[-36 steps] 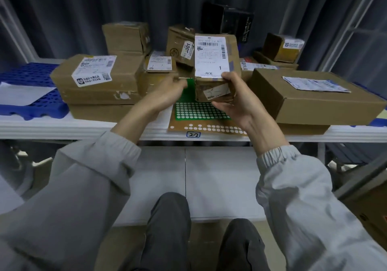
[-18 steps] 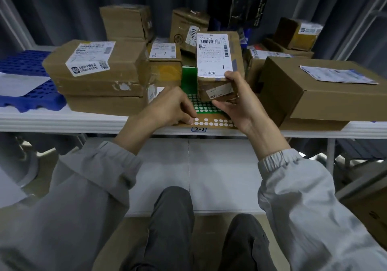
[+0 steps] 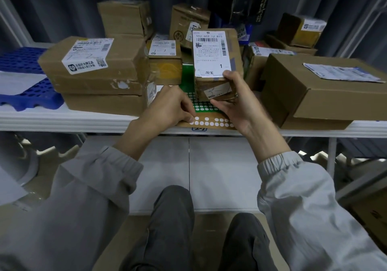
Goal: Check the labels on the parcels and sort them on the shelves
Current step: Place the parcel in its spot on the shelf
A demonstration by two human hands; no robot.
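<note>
Two hands work at the front of the white shelf (image 3: pixel 62 118), and we see each doing a different job. Our right hand (image 3: pixel 238 103) has its grip closed around a small parcel (image 3: pixel 217 61): the thumb lies on the lower corner of the white label (image 3: pixel 210 53), and the fingers wrap under and round the bottom end. The parcel stands upright and tilted toward us, so the label with its barcode and a large "1" faces the camera. It sits near the middle of the shelf, over a green sheet of white round stickers (image 3: pixel 204 106).

Our left hand (image 3: pixel 169 107) has curled fingers with the tips pressed down on a brown sheet of white stickers (image 3: pixel 211 122) at the shelf edge; whether it pinches a sticker we cannot tell.

To the left, a big labelled box (image 3: pixel 94 65) lies on another flat box (image 3: pixel 104 103), with a blue perforated tray (image 3: pixel 23 76) beyond. To the right sits a wide brown box (image 3: pixel 326 90) with a paper slip on top. More parcels crowd the back against a grey curtain (image 3: pixel 62 5), including a black box (image 3: pixel 240 0).
</note>
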